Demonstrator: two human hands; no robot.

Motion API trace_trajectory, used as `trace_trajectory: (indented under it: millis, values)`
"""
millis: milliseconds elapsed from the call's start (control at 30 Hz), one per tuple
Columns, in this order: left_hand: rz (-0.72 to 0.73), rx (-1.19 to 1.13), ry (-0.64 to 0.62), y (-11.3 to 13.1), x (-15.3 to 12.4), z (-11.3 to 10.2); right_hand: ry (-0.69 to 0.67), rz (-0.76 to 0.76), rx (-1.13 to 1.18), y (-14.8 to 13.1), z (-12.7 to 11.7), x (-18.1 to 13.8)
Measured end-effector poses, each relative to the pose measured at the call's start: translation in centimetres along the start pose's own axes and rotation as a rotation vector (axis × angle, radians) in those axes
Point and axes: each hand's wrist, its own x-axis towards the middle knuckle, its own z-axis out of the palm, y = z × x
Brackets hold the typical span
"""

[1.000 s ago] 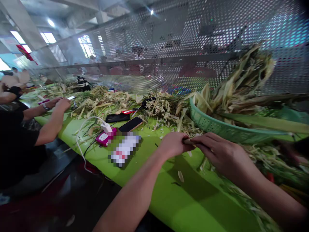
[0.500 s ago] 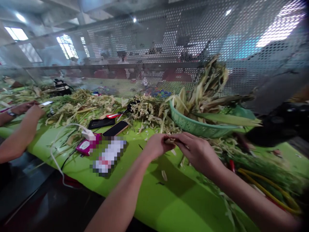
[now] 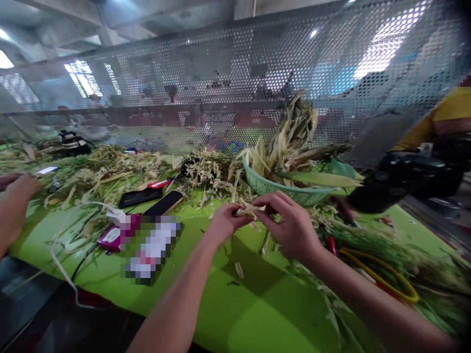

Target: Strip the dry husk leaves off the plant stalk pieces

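Note:
My left hand (image 3: 223, 224) is closed around the lower part of a small pale bundle of corn husk (image 3: 248, 210), above the green tabletop (image 3: 235, 314). From the other side, my right hand (image 3: 292, 226) pinches the bundle's right end between thumb and fingers. Strips of husk splay out between the two hands. A small loose scrap of husk (image 3: 239, 269) lies on the table below them. Just behind my hands stands a light green plastic basket (image 3: 279, 190) heaped with dried corn husks (image 3: 290, 135).
Left of my hands lie phones (image 3: 164, 203), a magenta box (image 3: 116, 238) with a white cable, and red-handled scissors (image 3: 160, 184). Shredded husks (image 3: 213, 174) line a perforated metal screen (image 3: 206, 73). Yellow-handled scissors (image 3: 382, 274) are at right. Another person's hand (image 3: 20, 191) is at far left.
The view has turned to the right, so things sit further left. My right fingers have spread and lifted a little, and more of the husk bundle shows. A yellow sleeve appears at right.

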Motion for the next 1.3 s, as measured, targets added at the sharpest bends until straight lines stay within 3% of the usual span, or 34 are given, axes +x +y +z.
trace_trajectory:
  millis: [233,433,533,800,1000,1167,1233,1300]
  values:
    - [-0.032,-0.049,-0.011,1.5,-0.5,-0.1,-0.006,0.032,0.069,1.1,0.3,-0.1]
    - [0.013,-0.105,-0.03,1.3,-0.5,0.1,-0.041,-0.05,-0.057,0.9,0.5,-0.3]
    - [-0.005,-0.097,-0.038,1.1,-0.5,0.2,-0.025,-0.022,-0.038,0.7,0.0,0.1]
    - [0.03,0.237,-0.106,0.8,-0.4,0.8,-0.144,0.108,0.106,1.5,0.0,0.6]
    - [0.008,0.04,-0.146,0.8,-0.5,1.2,-0.042,0.123,0.175,1.7,0.3,0.5]
    - [-0.03,-0.268,0.053,0.1,-0.2,0.9,0.14,0.16,0.105,1.9,-1.2,1.2]
    - [-0.024,-0.355,0.114,-0.2,0.1,0.8,0.125,0.19,0.083,2.0,-1.7,1.5]
    - [-0.017,-0.437,0.133,-0.3,0.3,1.0,0.023,0.183,0.069,2.0,-1.8,1.6]
